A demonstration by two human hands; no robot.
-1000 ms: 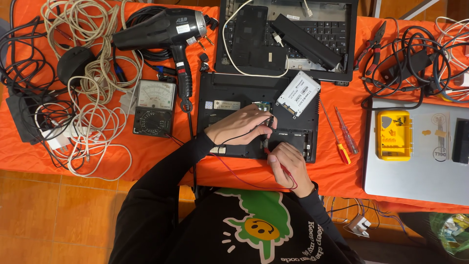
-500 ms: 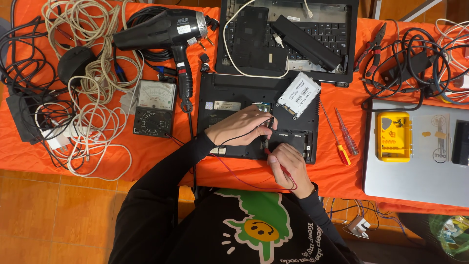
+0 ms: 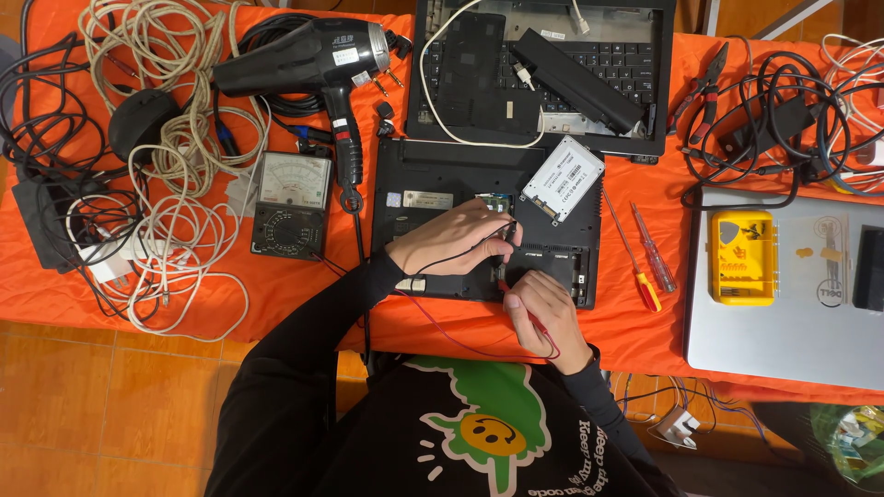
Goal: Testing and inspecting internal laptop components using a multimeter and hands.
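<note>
While the opened black laptop base (image 3: 479, 225) lies belly-up near the front edge of the orange-covered table (image 3: 304, 285), you have both probes down in its exposed innards, so the measuring looks under way, not finished. Your left hand (image 3: 451, 239) is closed around the black probe (image 3: 506, 241), tip set by the small green board. Your right hand (image 3: 539, 313) pinches the red probe (image 3: 505, 287) just below it, red lead trailing off the front edge. A silver drive (image 3: 564, 179) lies loose on the base, already out. Both leads run left to the analogue meter (image 3: 292, 204). Two screwdrivers (image 3: 645, 253) wait to the right, a black hair dryer (image 3: 313, 60) toward the back; reassembly remains.
</note>
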